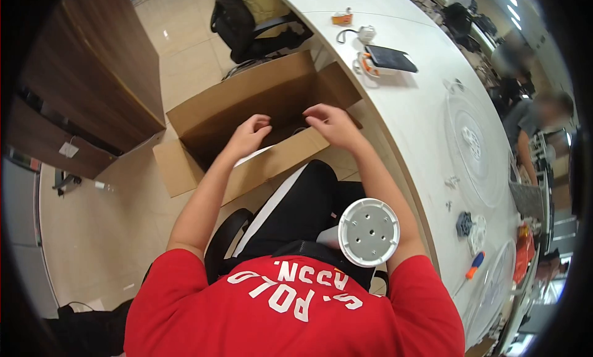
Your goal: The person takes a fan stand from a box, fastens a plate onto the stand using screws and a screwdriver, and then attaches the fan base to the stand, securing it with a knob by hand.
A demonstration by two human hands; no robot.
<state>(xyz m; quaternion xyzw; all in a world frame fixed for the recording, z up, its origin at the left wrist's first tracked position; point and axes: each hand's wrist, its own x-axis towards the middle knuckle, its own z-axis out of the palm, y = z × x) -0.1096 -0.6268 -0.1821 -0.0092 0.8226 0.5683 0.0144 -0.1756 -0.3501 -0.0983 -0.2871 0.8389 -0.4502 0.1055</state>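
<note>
An open cardboard box (281, 165) stands on the floor in front of my knees, its flaps spread. My left hand (248, 136) is over the box's near side, fingers bent and apart, with nothing seen in it. Over the right part of the opening is my right hand (330, 123), its fingers curved and apart, also holding nothing visible. Inside the box it is dark, and a white edge shows below my left hand. A white cylinder with a round, holed grey end (369, 233) rests at my lap beside my right forearm.
The white table (395, 113) curves along the right, bearing a phone (391, 58), a screwdriver (475, 265), clear round covers and small parts. An office chair (259, 26) is beyond the box, a wooden cabinet (102, 66) at the left. People are at the far right.
</note>
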